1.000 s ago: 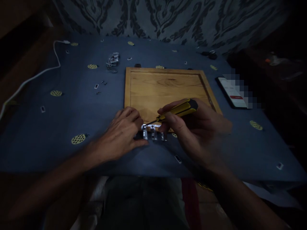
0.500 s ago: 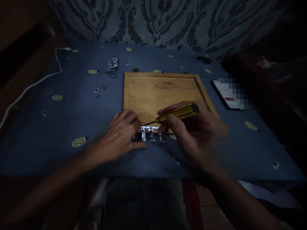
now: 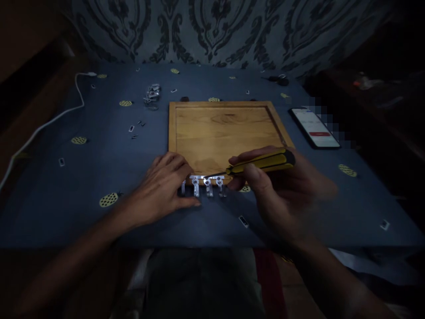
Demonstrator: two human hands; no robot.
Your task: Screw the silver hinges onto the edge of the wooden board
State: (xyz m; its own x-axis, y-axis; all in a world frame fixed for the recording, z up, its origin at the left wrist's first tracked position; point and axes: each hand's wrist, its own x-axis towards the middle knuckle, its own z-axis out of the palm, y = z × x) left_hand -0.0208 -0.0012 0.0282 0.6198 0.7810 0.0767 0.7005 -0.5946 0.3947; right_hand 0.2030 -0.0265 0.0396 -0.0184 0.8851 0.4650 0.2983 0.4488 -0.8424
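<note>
A wooden board (image 3: 219,133) with a raised frame lies on the table. Along its near edge sits a shiny metal hook rail (image 3: 202,177) with several hooks hanging off the front. My left hand (image 3: 166,181) grips the rail's left end against the board, fingers on top and thumb below; the fingertips are partly hidden. In my right hand (image 3: 275,190) is a yellow and black screwdriver (image 3: 262,161), tilted with its shaft pointing left. Its tip is at the rail near a middle hook; whether it touches a screw I cannot make out.
Several small screws (image 3: 139,124) lie left of the board, with a pile of metal hooks (image 3: 152,95) behind them. A white cable (image 3: 49,119) runs down the left. A phone (image 3: 315,128) lies at the right, and dark keys (image 3: 277,79) at the back.
My right hand has moved right with the screwdriver, its tip shifting from near my left fingers to a hook farther right. My left hand stays on the rail's left end.
</note>
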